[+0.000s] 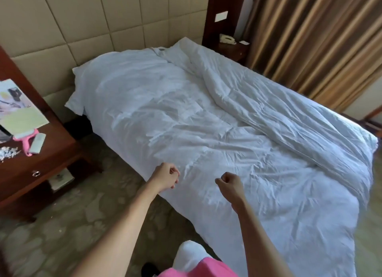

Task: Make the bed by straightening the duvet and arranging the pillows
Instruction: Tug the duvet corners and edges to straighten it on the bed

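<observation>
Two curled hands over a rumpled white duvet

Left hand [167, 176] and right hand [229, 182] loosely fisted above the near edge of the duvet [206, 122], holding nothing; thick fold along the far side, pillow [86, 86] at the padded headboard [82, 24].

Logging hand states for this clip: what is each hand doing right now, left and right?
Left hand: fingers curled shut at the duvet edge; whether it pinches fabric cannot be told.
Right hand: closed fist over the duvet; grip unclear.

duvet [217, 119]: white cloth, matt, heavily creased. nightstand [53, 152]: glossy reddish wood, metal drawer knob [36, 173]. headboard [86, 18]: smooth padded beige panels. curtain [322, 35]: brown sheeny fabric.
</observation>
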A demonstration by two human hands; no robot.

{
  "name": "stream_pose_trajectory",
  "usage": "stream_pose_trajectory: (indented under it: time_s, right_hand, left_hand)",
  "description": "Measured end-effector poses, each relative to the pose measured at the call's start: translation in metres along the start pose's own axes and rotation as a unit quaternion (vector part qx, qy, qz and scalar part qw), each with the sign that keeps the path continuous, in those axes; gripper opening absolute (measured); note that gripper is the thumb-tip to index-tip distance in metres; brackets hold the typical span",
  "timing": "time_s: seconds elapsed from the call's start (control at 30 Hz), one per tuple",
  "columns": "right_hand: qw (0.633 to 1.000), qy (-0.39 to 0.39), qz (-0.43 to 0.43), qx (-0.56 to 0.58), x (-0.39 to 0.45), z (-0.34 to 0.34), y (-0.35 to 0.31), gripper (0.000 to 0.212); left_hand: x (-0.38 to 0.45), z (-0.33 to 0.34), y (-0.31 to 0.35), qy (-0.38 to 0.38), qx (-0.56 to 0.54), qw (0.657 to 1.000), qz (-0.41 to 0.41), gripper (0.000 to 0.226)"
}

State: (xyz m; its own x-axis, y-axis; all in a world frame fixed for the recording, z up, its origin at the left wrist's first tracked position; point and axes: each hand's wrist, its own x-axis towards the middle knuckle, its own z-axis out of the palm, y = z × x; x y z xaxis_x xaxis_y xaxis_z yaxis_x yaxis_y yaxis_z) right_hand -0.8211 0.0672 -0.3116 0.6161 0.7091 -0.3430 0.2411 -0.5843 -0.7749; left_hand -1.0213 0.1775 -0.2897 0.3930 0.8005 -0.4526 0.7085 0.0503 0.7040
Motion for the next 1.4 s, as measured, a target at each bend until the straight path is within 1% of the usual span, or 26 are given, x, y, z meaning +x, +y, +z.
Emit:
stream_pose_trajectory:
  time_s: [0.13,0.2,0.3,0.4,0.5,0.57,0.6,0.67,0.73,0.77,0.87,0.93,1.03,1.13,1.2,1.3,1.4]
  right_hand:
    - [0.996,0.063,0.051,0.031,0.027,0.012,-0.008,0.036]
    - [0.993,0.080,0.072,0.040,0.047,0.026,-0.013,0.035]
    - [0.987,0.100,0.097,0.074,0.088,0.057,-0.032,0.033]
    - [0.982,0.111,0.117,0.100,0.147,0.104,-0.066,0.031]
    - [0.983,0.062,0.115,0.129,0.206,0.164,-0.126,0.032]
    - [0.991,0.009,0.072,0.111,0.239,0.201,-0.179,0.031]
    - [0.994,-0.011,0.043,0.101,0.243,0.207,-0.196,0.030]
    - [0.995,-0.053,-0.002,0.089,0.294,0.245,-0.264,0.030]
    - [0.995,-0.047,-0.031,0.080,0.303,0.245,-0.289,0.028]
    - [0.995,-0.042,-0.031,0.082,0.317,0.251,-0.300,0.028]
    - [0.995,-0.028,0.022,0.088,0.355,0.267,-0.303,0.029]
    - [0.995,-0.006,0.060,0.078,0.371,0.274,-0.300,0.026]
    - [0.991,0.028,0.108,0.079,0.391,0.285,-0.296,0.025]
    - [0.982,0.088,0.138,0.095,0.413,0.289,-0.309,0.032]
    - [0.968,0.150,0.156,0.123,0.426,0.290,-0.323,0.036]
    - [0.938,0.243,0.188,0.162,0.431,0.300,-0.343,0.036]
    - [0.913,0.295,0.213,0.186,0.426,0.325,-0.365,0.036]
  left_hand:
    - [0.047,-0.018,0.005,-0.069,0.019,0.997,0.020,0.016]
    - [0.074,-0.030,0.006,-0.096,0.032,0.995,0.023,0.017]
    - [0.123,-0.056,0.002,-0.112,0.039,0.993,0.022,0.019]
    - [0.180,-0.103,-0.001,-0.110,0.047,0.993,0.011,0.018]
    - [0.233,-0.171,-0.002,-0.072,0.052,0.996,-0.001,0.017]
    - [0.265,-0.220,-0.003,-0.033,0.046,0.998,-0.012,0.016]
    - [0.269,-0.233,-0.002,-0.020,0.045,0.999,-0.016,0.017]
    - [0.320,-0.296,-0.005,0.025,0.043,0.998,-0.039,0.017]
    - [0.330,-0.313,-0.008,0.046,0.038,0.997,-0.049,0.018]
    - [0.342,-0.325,-0.009,0.047,0.034,0.997,-0.053,0.018]
    - [0.386,-0.339,-0.017,0.010,0.042,0.997,-0.062,0.018]
    - [0.416,-0.345,-0.019,-0.023,0.041,0.997,-0.057,0.018]
    - [0.467,-0.349,-0.013,-0.082,0.058,0.995,-0.025,0.020]
    - [0.522,-0.355,0.003,-0.132,0.073,0.988,0.026,0.020]
    - [0.557,-0.361,0.018,-0.167,0.090,0.980,0.066,0.021]
    - [0.599,-0.374,0.037,-0.224,0.112,0.962,0.113,0.021]
    - [0.631,-0.391,0.050,-0.276,0.146,0.937,0.153,0.021]
